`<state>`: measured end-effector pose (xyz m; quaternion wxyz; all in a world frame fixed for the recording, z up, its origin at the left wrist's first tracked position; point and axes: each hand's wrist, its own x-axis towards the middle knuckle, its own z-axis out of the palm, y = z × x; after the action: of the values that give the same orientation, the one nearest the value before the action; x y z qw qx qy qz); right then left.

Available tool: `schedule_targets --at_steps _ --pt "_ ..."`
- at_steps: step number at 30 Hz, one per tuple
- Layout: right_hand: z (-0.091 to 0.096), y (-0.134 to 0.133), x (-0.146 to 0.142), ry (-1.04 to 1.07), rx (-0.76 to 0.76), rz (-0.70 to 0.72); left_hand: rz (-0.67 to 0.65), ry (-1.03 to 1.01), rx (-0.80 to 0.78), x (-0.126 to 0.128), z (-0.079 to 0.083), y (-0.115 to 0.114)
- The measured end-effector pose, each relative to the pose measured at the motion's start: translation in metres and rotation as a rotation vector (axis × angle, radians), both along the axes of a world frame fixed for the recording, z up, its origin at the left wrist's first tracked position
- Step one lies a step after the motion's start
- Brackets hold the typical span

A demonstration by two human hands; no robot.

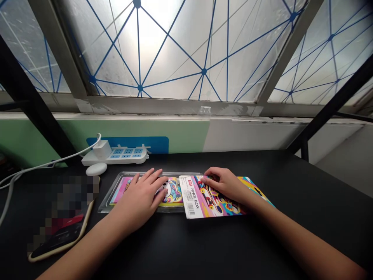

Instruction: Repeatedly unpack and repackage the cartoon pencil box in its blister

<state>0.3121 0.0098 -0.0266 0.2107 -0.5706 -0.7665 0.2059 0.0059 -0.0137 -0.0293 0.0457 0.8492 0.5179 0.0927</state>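
Observation:
A colourful pencil box (175, 193) with cartoon prints lies in a clear plastic tray (105, 203) on the black desk. Spread across its left and middle part is my left hand (141, 198), palm down, fingers apart. To the right, a bright printed cardboard sheet (210, 200) with a white "PENCIL BOX" label and barcode overlaps the right end of the tray. My right hand (224, 183) grips this sheet near its far edge, fingers curled and thumb on top; the fingertips are partly hidden.
Left of the tray lies a phone (62, 229) with a pale yellow edge. A white power strip (125, 154) with a plugged-in charger (101, 149) and cable stands by the wall, near a white oval object (96, 169). Black slanted bars (340, 99) flank the desk below a frosted window.

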Motion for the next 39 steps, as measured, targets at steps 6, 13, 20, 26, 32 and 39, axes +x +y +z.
schedule_targets --at_steps 6,13,20,26,32,39 --pt "0.009 0.013 0.041 -0.01 -0.188 -0.024 -0.004 -0.029 0.014 -0.001 -0.002 0.001" --pt "0.013 0.014 0.049 -0.044 -0.139 -0.078 -0.01 -0.015 0.007 -0.003 -0.003 0.001" --pt "0.009 0.014 0.046 -0.022 -0.004 -0.109 -0.01 -0.064 0.025 -0.004 -0.007 0.002" --pt "0.016 0.008 0.043 -0.035 0.074 -0.091 -0.009 -0.09 0.023 -0.004 -0.008 0.002" --pt "0.025 0.007 0.048 -0.033 0.071 -0.104 -0.013 -0.1 0.006 -0.004 -0.006 0.003" --pt "0.022 0.003 0.034 0.005 0.036 -0.194 0.006 -0.136 -0.046 -0.001 -0.001 0.001"
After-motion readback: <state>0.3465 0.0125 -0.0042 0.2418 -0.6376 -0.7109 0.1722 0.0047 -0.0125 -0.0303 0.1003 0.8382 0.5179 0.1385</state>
